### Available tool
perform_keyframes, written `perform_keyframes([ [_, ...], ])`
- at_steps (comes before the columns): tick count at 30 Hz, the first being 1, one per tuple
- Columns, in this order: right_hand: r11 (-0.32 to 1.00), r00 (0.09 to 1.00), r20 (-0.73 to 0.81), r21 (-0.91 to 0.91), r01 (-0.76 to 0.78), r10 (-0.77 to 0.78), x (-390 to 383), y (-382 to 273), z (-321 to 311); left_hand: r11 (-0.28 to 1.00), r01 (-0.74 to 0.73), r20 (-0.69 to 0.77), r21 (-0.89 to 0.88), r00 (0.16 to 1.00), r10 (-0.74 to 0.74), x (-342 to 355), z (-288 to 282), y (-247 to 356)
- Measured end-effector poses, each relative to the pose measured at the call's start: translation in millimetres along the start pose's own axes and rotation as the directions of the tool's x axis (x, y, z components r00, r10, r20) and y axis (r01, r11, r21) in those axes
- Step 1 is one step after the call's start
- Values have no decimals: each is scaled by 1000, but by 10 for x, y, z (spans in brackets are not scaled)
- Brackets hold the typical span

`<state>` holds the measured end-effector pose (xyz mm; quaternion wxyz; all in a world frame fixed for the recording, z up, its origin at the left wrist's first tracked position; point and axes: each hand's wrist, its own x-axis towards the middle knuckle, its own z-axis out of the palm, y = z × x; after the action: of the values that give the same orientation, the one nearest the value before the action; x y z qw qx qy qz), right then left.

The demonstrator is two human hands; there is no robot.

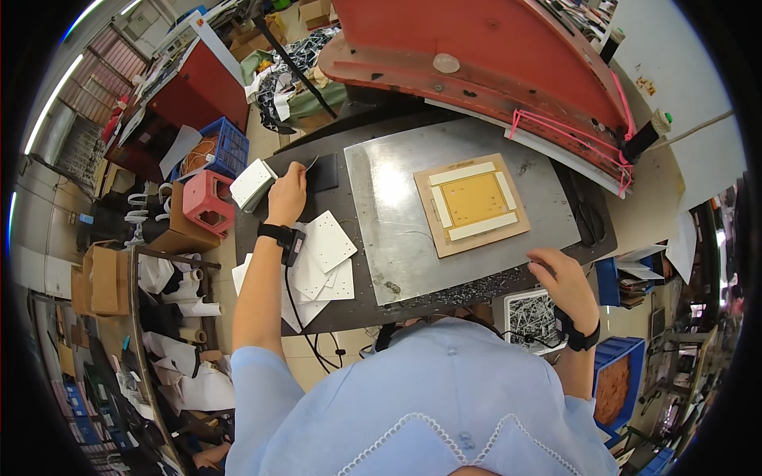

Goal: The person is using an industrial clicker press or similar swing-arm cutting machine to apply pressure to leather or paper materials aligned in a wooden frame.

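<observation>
My left hand point(287, 194) is pinched at the left edge of a stack of thin black sheets point(324, 173), where one corner seems to be lifting. Touching the back of that hand's side is a stack of white cards point(252, 186) with small holes. More white square cards point(327, 244) lie spread beside my left wrist. My right hand point(562, 278) hovers near the front right edge of a metal plate point(389, 262), its fingers loosely bent and apart, holding nothing. On the plate rests a tan board point(444, 239) with a yellow panel point(476, 200) framed by white strips.
A big red press point(476, 47) looms over the back of the dark table, with pink cord point(556, 131) on it. Black scraps point(460, 295) litter the table's front edge. A red stool point(208, 202) and blue crate point(230, 147) stand left; another blue crate point(627, 349) sits at right.
</observation>
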<state>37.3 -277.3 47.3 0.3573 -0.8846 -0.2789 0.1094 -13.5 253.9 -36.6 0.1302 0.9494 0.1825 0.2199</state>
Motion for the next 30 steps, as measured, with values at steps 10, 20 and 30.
perform_keyframes([
  [10,931,986,95,353,97,-138,415,-396,483,453,107,-79,-885,925,-372,-287,-1151,853],
  [20,618,954,297,759,-205,-48,660,-259,580,8,441,431,-897,880,-198,-1464,-348,2405],
  [30,633,980,180,749,-194,88,1053,407,282,844,62,196,-532,979,52,-1120,-187,2496],
])
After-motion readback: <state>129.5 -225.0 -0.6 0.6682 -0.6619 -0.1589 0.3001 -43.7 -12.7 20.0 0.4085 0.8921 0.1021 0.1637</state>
